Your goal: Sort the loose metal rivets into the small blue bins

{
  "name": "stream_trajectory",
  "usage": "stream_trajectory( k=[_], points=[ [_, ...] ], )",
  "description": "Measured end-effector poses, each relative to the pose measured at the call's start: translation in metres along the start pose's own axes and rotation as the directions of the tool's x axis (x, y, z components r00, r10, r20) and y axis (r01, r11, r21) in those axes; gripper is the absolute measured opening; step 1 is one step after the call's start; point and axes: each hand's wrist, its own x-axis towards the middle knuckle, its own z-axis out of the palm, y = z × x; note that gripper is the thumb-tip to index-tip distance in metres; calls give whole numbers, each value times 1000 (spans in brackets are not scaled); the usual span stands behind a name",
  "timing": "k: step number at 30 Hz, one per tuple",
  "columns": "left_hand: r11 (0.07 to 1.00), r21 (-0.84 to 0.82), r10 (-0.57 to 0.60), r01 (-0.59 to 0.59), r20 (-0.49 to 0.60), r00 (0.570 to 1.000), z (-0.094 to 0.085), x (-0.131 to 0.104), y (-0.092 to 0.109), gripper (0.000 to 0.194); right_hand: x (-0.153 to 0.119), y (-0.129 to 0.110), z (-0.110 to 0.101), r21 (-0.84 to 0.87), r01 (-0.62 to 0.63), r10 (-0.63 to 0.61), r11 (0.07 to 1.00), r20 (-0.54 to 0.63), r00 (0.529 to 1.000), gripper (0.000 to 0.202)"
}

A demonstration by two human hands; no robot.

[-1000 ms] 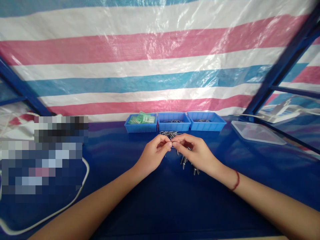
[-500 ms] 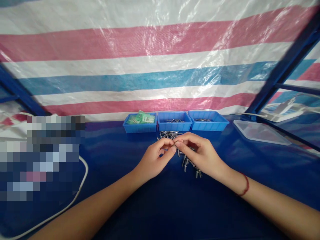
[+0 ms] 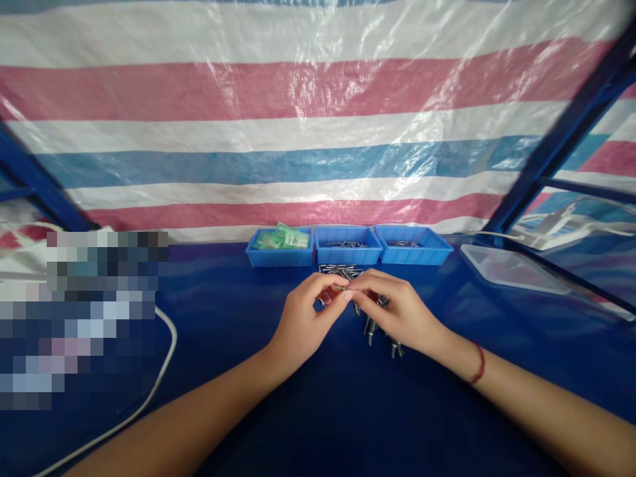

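Note:
My left hand and my right hand meet above the middle of the table, fingertips touching. Thumbs and forefingers of both are pinched on a small metal piece; only a sliver of it shows between the fingers, too small to tell its kind. Just behind the fingertips lies a pile of thin metal fasteners, partly covered by my hands. More fasteners spread out under and in front of my right hand, some with wider ends.
Three blue bins stand at the back: the left bin holds green packets, the middle bin and right bin hold metal parts. A clear plastic lid lies right. A white cable curves along the left.
Both hands stay together in a pinch at nearly the same place. Their fingertips have shifted slightly around the small metal piece. The view has moved a little.

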Motion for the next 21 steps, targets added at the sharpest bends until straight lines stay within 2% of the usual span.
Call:
stream_trajectory(
  k=[3,5,7,9,11,13,15,19,21],
  points=[
    [1000,-3,-8,8,22,1000,0,0,2,33,2,8,2,135,-149,156,980,-39,987,19],
    [999,43,12,-14,42,999,-1,0,2,36,6,18,-2,276,-269,314,923,-136,940,22],
    [993,108,41,-49,72,997,-2,1,2,31,11,31,-10,443,-333,472,833,-252,845,21],
    [981,170,74,-97,136,988,-3,1,0,24,16,44,-22,614,-340,623,712,-330,709,18],
    [963,219,107,-159,229,967,-4,2,-2,20,20,54,-33,743,-313,740,591,-346,577,15],
    [941,251,137,-225,324,936,-5,2,-1,19,21,60,-39,801,-287,795,525,-342,501,17],
    [913,278,167,-299,414,895,-6,1,2,22,21,61,-40,807,-287,802,516,-338,493,25],
    [833,340,172,-437,591,788,-5,-3,10,27,18,52,-28,790,-348,793,505,-265,548,29],
    [814,367,136,-450,633,762,-4,-5,11,27,16,47,-21,772,-386,786,505,-227,575,30]
  ],
)
